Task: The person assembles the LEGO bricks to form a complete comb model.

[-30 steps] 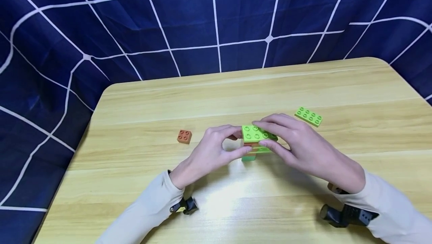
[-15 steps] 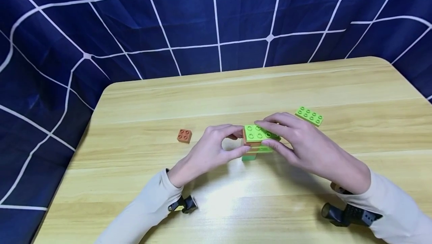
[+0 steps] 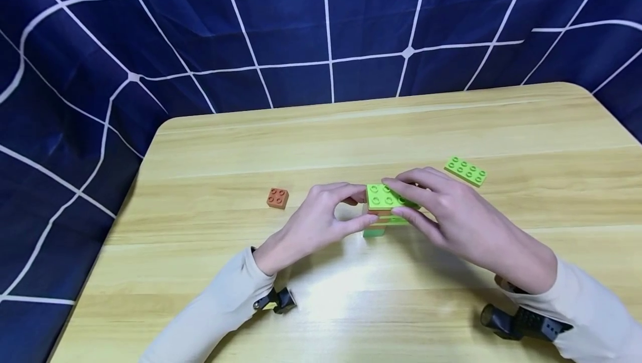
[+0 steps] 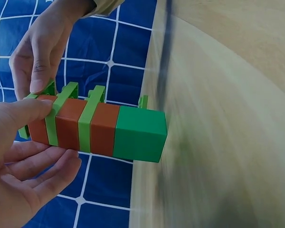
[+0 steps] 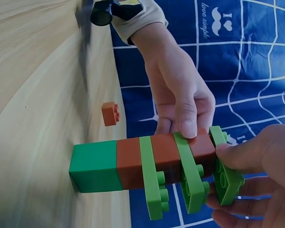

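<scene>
A tower of toy building bricks stands on the table between both hands. Its base is a green block (image 4: 140, 135); above it orange-brown bricks (image 4: 103, 128) alternate with lime plates (image 5: 153, 180) that jut out to one side. My left hand (image 3: 318, 215) pinches the tower near its top, thumb on the near side and fingers behind. Over the uppermost orange-brown brick lies the top lime plate (image 3: 379, 198), slightly askew in the right wrist view. My right hand (image 3: 453, 209) grips this plate by its jutting end, thumb in front, fingers on the far edge.
A loose orange-brown brick (image 3: 277, 198) lies on the wooden table (image 3: 215, 145) left of the tower. Another lime plate (image 3: 466, 172) rests behind the right hand. A dark blue gridded cloth (image 3: 281, 23) hangs beyond the table's far edge.
The head view has shifted slightly. Relative to the tower, the top lime plate has slid a little to the right with my right hand; the left hand keeps its hold.
</scene>
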`<act>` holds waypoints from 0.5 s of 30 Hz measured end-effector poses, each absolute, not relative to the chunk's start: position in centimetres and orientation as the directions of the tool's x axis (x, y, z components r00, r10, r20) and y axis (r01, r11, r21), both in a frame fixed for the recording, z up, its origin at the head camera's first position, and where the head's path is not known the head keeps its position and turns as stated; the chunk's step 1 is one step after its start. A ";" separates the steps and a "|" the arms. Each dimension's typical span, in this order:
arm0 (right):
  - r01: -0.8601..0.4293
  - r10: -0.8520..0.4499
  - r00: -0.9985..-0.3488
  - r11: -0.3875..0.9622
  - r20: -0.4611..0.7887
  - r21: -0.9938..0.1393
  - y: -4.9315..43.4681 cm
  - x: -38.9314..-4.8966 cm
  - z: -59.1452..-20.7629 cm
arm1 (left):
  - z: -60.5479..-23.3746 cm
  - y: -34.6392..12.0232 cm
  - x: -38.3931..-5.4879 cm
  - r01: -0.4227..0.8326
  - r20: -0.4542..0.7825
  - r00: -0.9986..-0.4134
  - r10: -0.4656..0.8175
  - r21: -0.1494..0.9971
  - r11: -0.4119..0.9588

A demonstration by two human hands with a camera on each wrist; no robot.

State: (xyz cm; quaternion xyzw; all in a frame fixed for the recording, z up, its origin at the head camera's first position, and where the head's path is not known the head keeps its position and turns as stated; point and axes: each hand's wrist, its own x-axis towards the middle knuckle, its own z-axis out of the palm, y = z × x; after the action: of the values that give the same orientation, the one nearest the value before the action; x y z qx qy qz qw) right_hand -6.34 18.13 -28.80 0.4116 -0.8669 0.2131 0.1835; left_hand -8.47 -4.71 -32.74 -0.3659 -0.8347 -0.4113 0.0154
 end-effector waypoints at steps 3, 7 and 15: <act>-0.794 -0.635 -0.587 0.573 0.502 -0.205 18.1 -6.3 -28.7 | -32.3 -4.8 -8.3 0.603 0.328 -0.752 0.572 0.692 0.396; -0.792 -0.632 -0.588 0.577 0.504 -0.200 18.1 -6.2 -28.6 | -31.8 -4.7 -7.9 0.634 0.403 -0.739 0.540 0.688 0.354; -0.776 -0.630 -0.614 0.592 0.476 -0.217 18.2 -6.0 -28.5 | -31.9 -4.0 -7.5 0.751 0.500 -0.648 0.574 0.544 0.374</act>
State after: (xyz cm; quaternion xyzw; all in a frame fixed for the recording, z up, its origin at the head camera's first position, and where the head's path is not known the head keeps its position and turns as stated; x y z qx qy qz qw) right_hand -5.95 18.16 -28.50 0.4020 -0.8743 0.2057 0.1777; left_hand -7.53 -4.04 -31.92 -0.4034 -0.8211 -0.3873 0.1141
